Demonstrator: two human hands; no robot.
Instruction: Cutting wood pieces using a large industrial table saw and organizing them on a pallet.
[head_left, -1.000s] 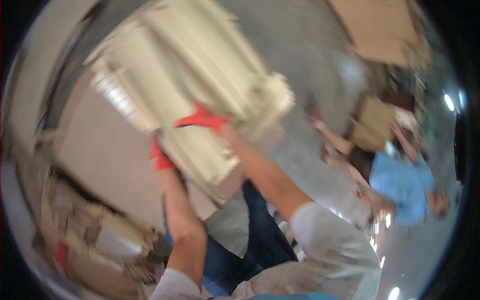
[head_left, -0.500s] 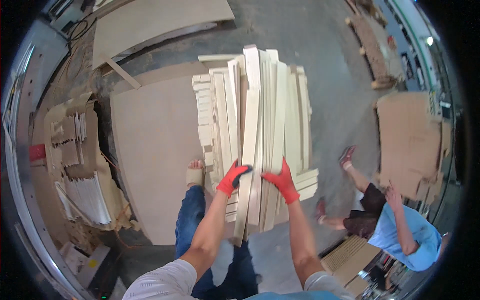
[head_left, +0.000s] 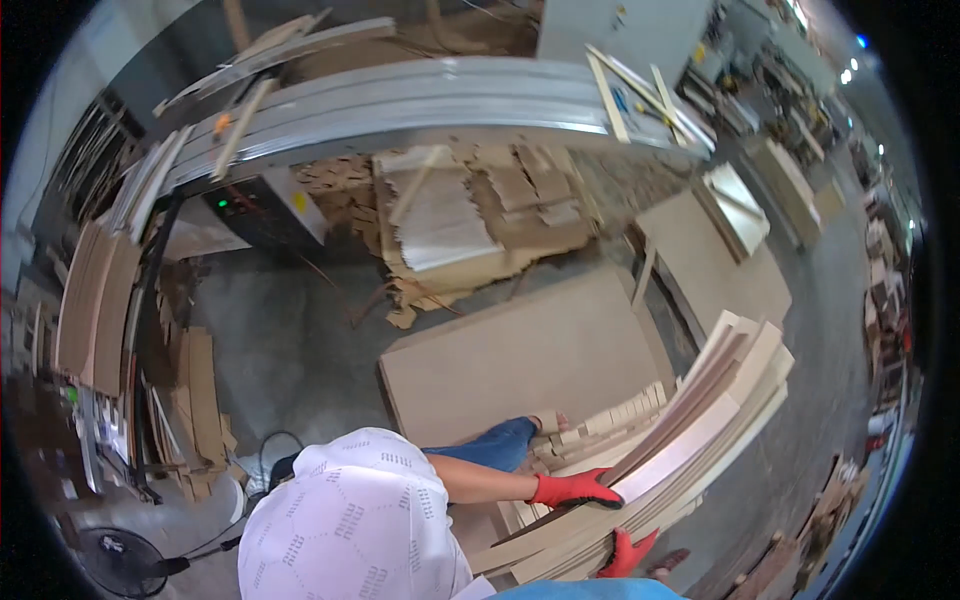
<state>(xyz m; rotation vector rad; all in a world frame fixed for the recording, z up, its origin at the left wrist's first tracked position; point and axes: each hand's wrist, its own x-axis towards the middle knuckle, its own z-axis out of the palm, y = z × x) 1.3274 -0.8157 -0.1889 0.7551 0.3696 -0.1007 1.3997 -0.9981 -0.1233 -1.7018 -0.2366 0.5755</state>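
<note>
My left hand [head_left: 580, 490], in a red work glove with dark fingertips, is closed on the near edge of a bundle of long pale wooden strips [head_left: 680, 445]. My right hand [head_left: 627, 553], gloved the same way, grips the bundle's other side; part of it is hidden behind the strips. The bundle slants from the lower middle toward the right, its far ends slightly fanned. Beneath and beside it lies a pile of shorter pale strips [head_left: 610, 412], partly covered by the bundle. My left foot stands beside that pile.
A large flat brown board [head_left: 510, 350] lies to the left of the pile. Beyond it are torn cardboard with white strips [head_left: 440, 215] and a long metal machine bed [head_left: 420, 110]. Another board [head_left: 715, 255] lies farther right. A black fan [head_left: 120, 560] stands at the lower left.
My view has swung left, bringing the machine bed in. The bundle, still between both hands, has turned from upright in the picture to slanting rightward. The co-worker has mostly left the view.
</note>
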